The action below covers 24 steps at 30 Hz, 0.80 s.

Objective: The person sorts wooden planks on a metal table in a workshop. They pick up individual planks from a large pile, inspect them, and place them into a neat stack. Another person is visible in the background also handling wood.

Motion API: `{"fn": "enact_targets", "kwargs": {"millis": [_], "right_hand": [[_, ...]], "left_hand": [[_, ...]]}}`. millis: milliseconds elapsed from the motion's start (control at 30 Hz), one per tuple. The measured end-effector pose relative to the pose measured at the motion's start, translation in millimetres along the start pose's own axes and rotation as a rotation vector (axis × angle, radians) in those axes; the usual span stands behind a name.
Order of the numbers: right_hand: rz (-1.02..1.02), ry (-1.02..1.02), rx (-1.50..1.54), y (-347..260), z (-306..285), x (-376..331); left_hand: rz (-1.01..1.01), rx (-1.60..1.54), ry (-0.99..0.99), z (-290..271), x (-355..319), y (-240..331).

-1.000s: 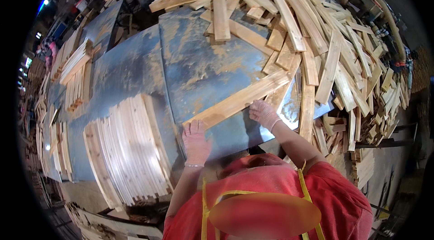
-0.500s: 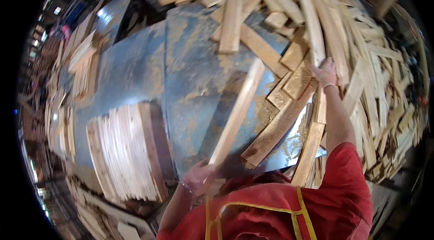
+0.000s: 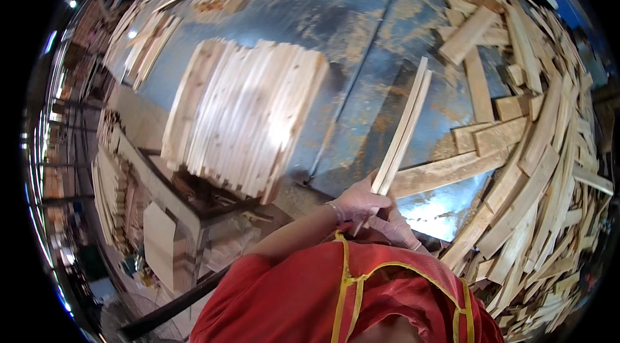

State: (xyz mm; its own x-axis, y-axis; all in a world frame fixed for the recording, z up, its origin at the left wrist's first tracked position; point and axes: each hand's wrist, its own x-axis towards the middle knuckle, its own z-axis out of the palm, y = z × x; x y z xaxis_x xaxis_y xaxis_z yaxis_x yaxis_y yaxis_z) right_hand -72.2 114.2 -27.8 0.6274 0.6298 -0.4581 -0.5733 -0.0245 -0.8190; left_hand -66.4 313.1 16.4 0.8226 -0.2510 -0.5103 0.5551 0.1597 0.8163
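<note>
Partly hidden: two boards (image 3: 405, 128), by left hand (image 3: 363, 202); right hand (image 3: 395, 229), fingers unclear.

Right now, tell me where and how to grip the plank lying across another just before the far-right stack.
Grip the plank by its near end, from the table side, probably thumb and fingers across its long edges. That end points out over the table with nothing on top; farther back, it crosses another board.
</note>
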Motion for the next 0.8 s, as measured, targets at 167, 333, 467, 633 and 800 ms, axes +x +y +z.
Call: {"fn": "enact_targets", "kwargs": {"millis": [167, 333, 467, 633, 800], "right_hand": [[0.157, 0.097, 0.52, -52, 45, 60], [0.05, 0.388, 0.353, -61, 75, 120], [-0.012, 0.456, 0.14, -39, 82, 150], [-0.065, 0.484, -0.007, -21, 112, 168], [-0.047, 0.479, -0.308, -42, 151, 169]], "left_hand": [[-0.204, -0.27, -0.257, -68, -59, -31], [0.093, 1.128, 0.685, -113, -133, -11], [0.181, 1.755, 0.952, -171, -154, -50], [0.374, 1.702, 0.772, -152, -137, -45], [0.549, 1.177, 0.746, -175, -141, -26]]}}
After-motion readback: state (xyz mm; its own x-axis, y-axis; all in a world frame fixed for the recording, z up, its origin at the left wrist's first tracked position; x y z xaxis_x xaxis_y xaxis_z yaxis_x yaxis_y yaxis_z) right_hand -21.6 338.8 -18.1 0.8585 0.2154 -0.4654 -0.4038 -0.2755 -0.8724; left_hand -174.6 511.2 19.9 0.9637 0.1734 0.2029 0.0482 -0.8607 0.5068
